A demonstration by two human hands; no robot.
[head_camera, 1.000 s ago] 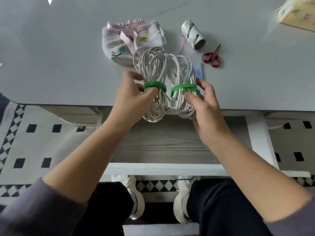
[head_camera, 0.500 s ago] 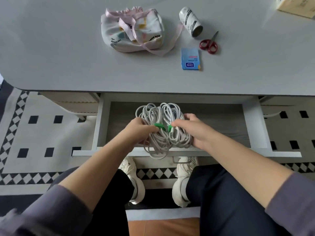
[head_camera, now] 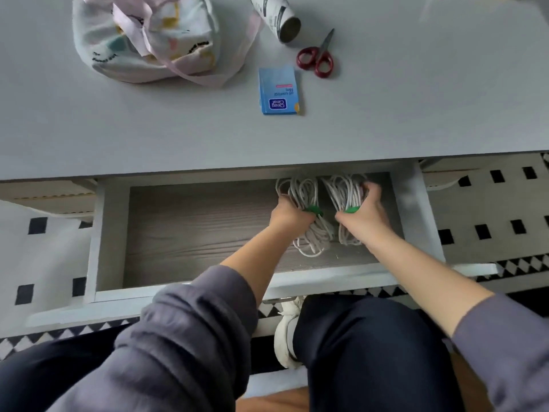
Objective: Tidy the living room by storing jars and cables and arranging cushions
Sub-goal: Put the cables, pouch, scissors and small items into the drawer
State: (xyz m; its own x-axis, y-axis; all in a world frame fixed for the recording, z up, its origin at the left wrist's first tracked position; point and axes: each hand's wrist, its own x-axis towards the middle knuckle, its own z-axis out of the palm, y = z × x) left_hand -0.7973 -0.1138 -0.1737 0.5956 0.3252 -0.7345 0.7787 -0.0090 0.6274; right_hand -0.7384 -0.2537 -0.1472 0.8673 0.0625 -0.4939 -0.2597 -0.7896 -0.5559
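**Cable coils lowered into the open drawer**

A moment ago both coils hung bunched together over the drawer's front edge. Now the left hand [head_camera: 286,215] grips the left cable coil [head_camera: 301,191] and the right hand [head_camera: 361,217] grips the right cable coil [head_camera: 346,188]. The coils sit side by side, low in the right rear of the drawer [head_camera: 184,227], partly under the surface [head_camera: 118,129]. The cable storing looks nearly done, with only releasing the coils and closing the drawer left.

cables [head_camera: 303,191] white, green ties [head_camera: 312,209] | drawer [head_camera: 193,227] grey woodgrain | bench [head_camera: 416,99] pale grey | scissors [head_camera: 316,59] red-handled | packet [head_camera: 279,90] blue | pouch [head_camera: 145,37] white, pink ribbon | rug [head_camera: 490,203] white, black squares
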